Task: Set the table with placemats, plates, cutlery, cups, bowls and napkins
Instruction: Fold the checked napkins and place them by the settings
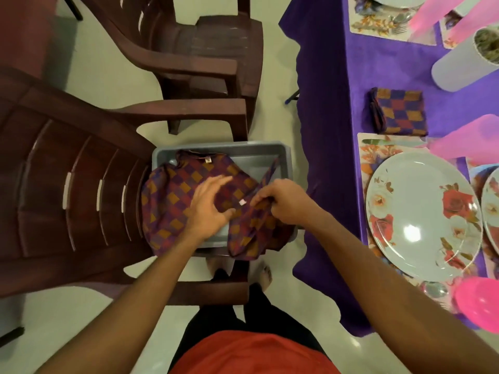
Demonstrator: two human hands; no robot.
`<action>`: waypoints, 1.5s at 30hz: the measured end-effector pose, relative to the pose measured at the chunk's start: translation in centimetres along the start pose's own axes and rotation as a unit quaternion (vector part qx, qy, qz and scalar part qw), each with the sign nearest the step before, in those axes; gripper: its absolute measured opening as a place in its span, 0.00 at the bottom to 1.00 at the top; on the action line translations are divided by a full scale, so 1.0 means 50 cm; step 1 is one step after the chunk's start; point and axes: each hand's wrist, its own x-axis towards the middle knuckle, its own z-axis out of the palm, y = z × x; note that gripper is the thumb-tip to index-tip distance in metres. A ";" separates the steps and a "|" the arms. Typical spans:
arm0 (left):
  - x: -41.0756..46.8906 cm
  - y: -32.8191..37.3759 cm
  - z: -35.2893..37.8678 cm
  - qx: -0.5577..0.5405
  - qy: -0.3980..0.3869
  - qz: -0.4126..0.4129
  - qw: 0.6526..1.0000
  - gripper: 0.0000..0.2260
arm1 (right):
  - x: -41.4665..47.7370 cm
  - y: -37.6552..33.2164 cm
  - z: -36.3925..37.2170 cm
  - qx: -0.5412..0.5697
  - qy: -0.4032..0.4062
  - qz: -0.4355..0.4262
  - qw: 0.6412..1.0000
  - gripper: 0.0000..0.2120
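A grey tray (pixel 251 153) sits on the seat of a brown plastic chair (pixel 67 201) and holds checkered purple-and-orange napkins (pixel 172 195). My right hand (pixel 283 203) grips a bunched napkin (pixel 251 233) that hangs over the tray's near edge. My left hand (pixel 210 203) hovers over the napkins with its fingers spread and relaxed. On the purple-clothed table (pixel 337 130) at right lies a folded checkered napkin (pixel 399 112) above a floral placemat (pixel 378 152) with a rose-patterned plate (pixel 421 214).
A second brown chair (pixel 205 58) stands behind the first. On the table are pink cups (pixel 469 141), a pink bowl (pixel 480 303), a lilac cup (pixel 459 68), a knife (pixel 391 143) and further place settings (pixel 386 20). Pale floor lies between chairs and table.
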 end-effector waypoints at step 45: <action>-0.148 0.101 0.073 -0.037 0.066 -0.023 0.997 0.07 | -0.060 -0.055 0.088 0.548 0.212 0.195 0.785 0.11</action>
